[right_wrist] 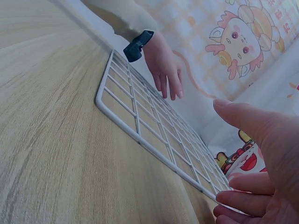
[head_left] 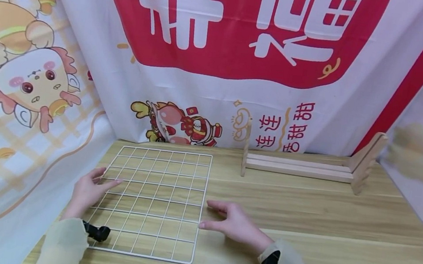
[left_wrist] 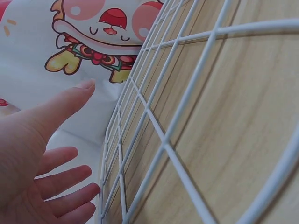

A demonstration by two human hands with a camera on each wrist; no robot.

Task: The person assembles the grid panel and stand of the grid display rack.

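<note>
A white wire grid panel (head_left: 154,198) lies flat on the wooden table. At its left edge is my left hand (head_left: 87,190), thumb reaching over the wires and fingers held loosely apart. In the left wrist view that hand (left_wrist: 28,163) has its thumb spread from the fingers, with nothing between them. My right hand (head_left: 237,225) is at the panel's right edge, thumb and fingers spread. The right wrist view shows the right hand's fingers (right_wrist: 247,203) close to the rim; whether they touch it I cannot tell.
A wooden stand (head_left: 299,168) with two upright ends and a crossbar stands at the back right of the table (head_left: 304,220). Printed cloths (head_left: 215,105) hang behind and at both sides. A black wrist camera (head_left: 98,232) sits over the panel's lower left corner.
</note>
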